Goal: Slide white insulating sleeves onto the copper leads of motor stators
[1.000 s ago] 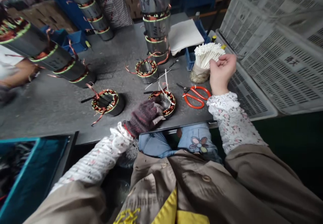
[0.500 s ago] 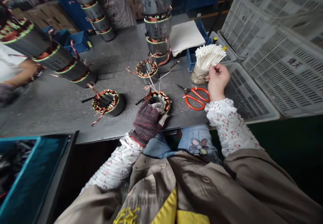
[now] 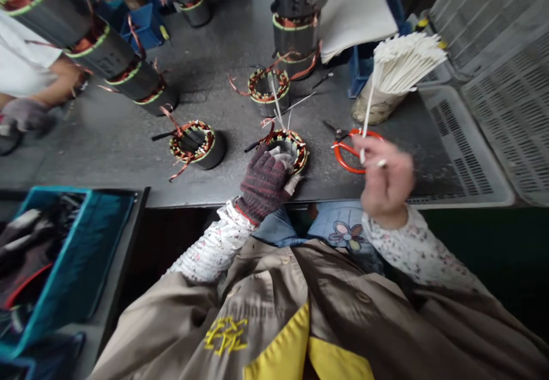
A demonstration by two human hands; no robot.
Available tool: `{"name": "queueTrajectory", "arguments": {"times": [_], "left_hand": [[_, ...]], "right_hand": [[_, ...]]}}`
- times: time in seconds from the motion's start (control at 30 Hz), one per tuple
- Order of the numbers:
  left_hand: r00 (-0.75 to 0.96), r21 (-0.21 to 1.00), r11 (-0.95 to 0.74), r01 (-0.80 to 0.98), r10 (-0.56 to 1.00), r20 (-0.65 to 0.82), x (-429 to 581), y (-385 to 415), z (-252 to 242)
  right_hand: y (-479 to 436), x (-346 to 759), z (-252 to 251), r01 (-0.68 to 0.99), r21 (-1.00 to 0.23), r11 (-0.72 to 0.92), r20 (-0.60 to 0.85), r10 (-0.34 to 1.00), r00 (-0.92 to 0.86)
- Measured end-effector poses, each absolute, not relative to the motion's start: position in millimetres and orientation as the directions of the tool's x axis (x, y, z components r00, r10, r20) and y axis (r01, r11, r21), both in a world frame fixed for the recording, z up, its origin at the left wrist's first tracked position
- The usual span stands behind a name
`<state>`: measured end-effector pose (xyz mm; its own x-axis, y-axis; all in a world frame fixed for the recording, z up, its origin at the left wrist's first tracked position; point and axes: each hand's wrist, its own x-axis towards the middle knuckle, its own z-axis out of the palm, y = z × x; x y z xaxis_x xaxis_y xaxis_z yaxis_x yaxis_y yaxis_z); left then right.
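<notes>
My left hand (image 3: 266, 181), in a dark knitted glove, grips the near side of a motor stator (image 3: 300, 150), its fingers reaching over the rim into the bore. Thin white ties stand up from that stator's far side. My bare right hand (image 3: 388, 183), blurred by motion, pinches a white cable tie (image 3: 368, 114) that points upward. Orange-handled scissors (image 3: 349, 160) lie beside it, partly hidden by the fingers. Behind them stands a bundle of white cable ties (image 3: 403, 66) in a worn wrapped holder. Another stator (image 3: 268, 91) sits just beyond the gripped one.
To the left stands a single stator (image 3: 199, 144). Stacked stators (image 3: 295, 31) rise at the back, with a leaning-looking stack (image 3: 107, 54) farther left near a co-worker's gloved hand (image 3: 28, 116). White paper (image 3: 358, 17), a grey plastic crate (image 3: 484, 168) and a teal bin (image 3: 81, 254) flank the work area.
My right hand has come away from the bundle toward me, drawing out one cable tie. My left hand stays on the stator. The head view has tilted downward.
</notes>
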<state>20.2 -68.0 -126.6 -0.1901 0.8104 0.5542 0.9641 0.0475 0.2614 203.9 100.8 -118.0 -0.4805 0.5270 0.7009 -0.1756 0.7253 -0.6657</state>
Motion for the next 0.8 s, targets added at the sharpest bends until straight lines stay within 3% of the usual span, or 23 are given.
{"name": "queueTrajectory", "arguments": {"times": [0.1, 0.17, 0.43, 0.57, 0.67, 0.8], "left_hand": [[-0.190, 0.241, 0.065, 0.968, 0.815, 0.548, 21, -68, -129], [-0.190, 0.239, 0.067, 0.969, 0.819, 0.541, 21, -69, -129], [-0.195, 0.202, 0.097, 0.975, 0.814, 0.547, 21, -67, -132], [-0.192, 0.229, 0.075, 0.971, 0.814, 0.548, 20, -68, -133], [-0.246, 0.326, 0.064, 0.943, 0.794, 0.555, 22, -69, -134], [-0.411, 0.610, -0.008, 0.792, 0.732, 0.543, 29, -67, -133]], "right_hand": [[68, 218, -128, -0.356, -0.545, 0.759, 0.763, 0.274, -0.585], [60, 222, -134, -0.371, -0.554, 0.745, 0.739, 0.235, -0.632], [64, 218, -132, -0.230, -0.720, 0.655, 0.572, 0.372, -0.731], [68, 192, -139, -0.247, -0.776, 0.580, 0.548, 0.426, -0.720], [69, 167, -148, -0.244, -0.833, 0.496, 0.500, 0.488, -0.715], [68, 156, -151, -0.187, -0.901, 0.391, 0.396, 0.565, -0.724]]}}
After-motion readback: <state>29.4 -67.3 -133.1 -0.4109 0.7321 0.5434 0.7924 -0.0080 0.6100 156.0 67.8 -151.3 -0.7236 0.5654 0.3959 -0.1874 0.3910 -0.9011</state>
